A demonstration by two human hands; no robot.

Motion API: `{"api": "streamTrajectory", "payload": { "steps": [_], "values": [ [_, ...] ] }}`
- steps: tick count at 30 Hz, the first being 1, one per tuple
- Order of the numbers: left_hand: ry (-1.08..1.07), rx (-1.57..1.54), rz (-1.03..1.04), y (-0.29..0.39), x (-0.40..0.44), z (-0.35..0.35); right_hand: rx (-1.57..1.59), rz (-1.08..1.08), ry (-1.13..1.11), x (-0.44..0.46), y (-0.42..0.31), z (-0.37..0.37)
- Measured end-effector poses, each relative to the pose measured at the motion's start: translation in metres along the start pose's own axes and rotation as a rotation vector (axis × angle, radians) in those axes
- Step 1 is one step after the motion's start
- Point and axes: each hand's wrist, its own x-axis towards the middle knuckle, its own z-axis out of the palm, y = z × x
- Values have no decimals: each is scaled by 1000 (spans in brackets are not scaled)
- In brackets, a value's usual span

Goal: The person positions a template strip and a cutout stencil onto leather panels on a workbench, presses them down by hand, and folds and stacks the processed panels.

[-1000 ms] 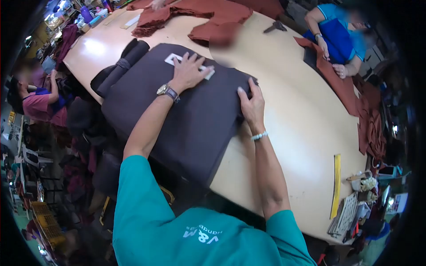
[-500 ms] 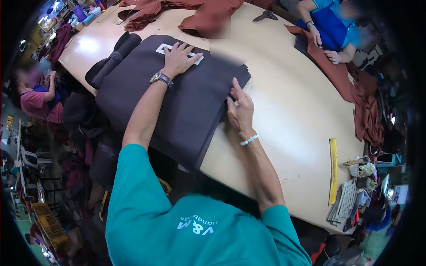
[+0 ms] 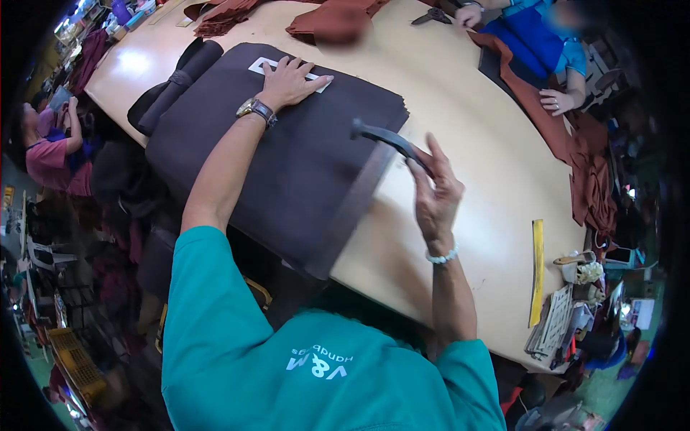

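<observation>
A stack of dark brown-grey material sheets point(image 3: 273, 158) lies on the pale table, with uneven edges at its far right corner. My left hand point(image 3: 290, 82) rests flat, fingers spread, on a white strip with a dark middle point(image 3: 264, 65) on top of the stack. At the stack's right side, my right hand point(image 3: 437, 190) pinches the edge of a dark sheet between thumb and fingers. The sheet's raised edge point(image 3: 388, 136) curls up and back over the stack, slightly blurred. Beside the stack's left end lies a tied dark roll point(image 3: 176, 86).
Rust-brown pieces point(image 3: 338, 21) lie at the table's far side, near dark scissors point(image 3: 433, 16). Across the table, a person in blue point(image 3: 528, 47) handles a rust-brown strip point(image 3: 528, 97). A yellow strip point(image 3: 537, 273) and cards point(image 3: 553, 323) lie at right.
My right hand has moved right and slightly toward me, lifting and curling back a sheet edge. My left hand stays on the white strip. The person across has drawn one hand back.
</observation>
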Motion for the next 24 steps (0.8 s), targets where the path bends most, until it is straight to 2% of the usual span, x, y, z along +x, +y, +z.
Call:
{"api": "streamTrajectory", "payload": {
  "steps": [3, 5, 6, 7, 9, 10, 11, 12, 13, 14, 15, 16, 17, 18, 19, 20, 21, 22, 23, 24],
  "values": [
    [-93, 1, -7, -2, 4, -4, 11, -84, -24, 13, -6, 41],
    [-137, -5, -6, -2, 5, -7, 63, 137, -81, 17, -9, 64],
    [-161, 41, 8, -1, 2, -10, 59, -25, -42, 13, 32, 85],
    [-183, 87, 26, 1, -4, -14, -158, -76, -151, 16, 43, 86],
    [-216, 178, 88, 4, -1, -21, -317, -159, -107, 9, 44, 83],
    [-123, 174, 120, -20, 7, 4, -326, -226, -106, 9, 35, 73],
    [-60, 150, 184, -10, 0, -5, -347, -278, -100, 2, 25, 59],
    [3, 130, 248, 1, -6, -13, -431, -256, -123, -11, 25, 47],
    [75, 378, 422, -20, 6, 8, -470, -212, -176, -25, 24, 31],
    [55, 349, 422, -17, 5, 4, -617, -144, -317, -41, 18, 9],
    [98, 99, 330, -42, 27, 40, -723, -1, -410, -61, 15, -6],
    [-63, 184, 312, 4, -3, -21, -749, 88, -401, -86, 14, -22],
    [-3, -23, 226, -36, 25, 22, -732, 130, -363, -111, 16, -39],
    [-147, 250, 352, -15, 9, -13, -707, 162, -328, -138, 18, -56],
    [-48, 403, 523, -49, 26, 15, -677, 186, -295, -159, 17, -74],
    [-67, 480, 533, -56, 35, 17, -762, 254, -191, -176, 9, -94],
    [16, 647, 589, -100, 65, 50, -845, 319, -90, -196, -1, -114],
    [66, 499, 315, -49, 43, 23, -922, 379, 4, -218, -10, -134],
    [99, 341, 35, 2, 12, -13, -865, 318, 298, -238, -10, -163],
    [166, 384, 65, 2, 16, -11, -988, 259, 512, -259, -15, -195]
  ]
}}
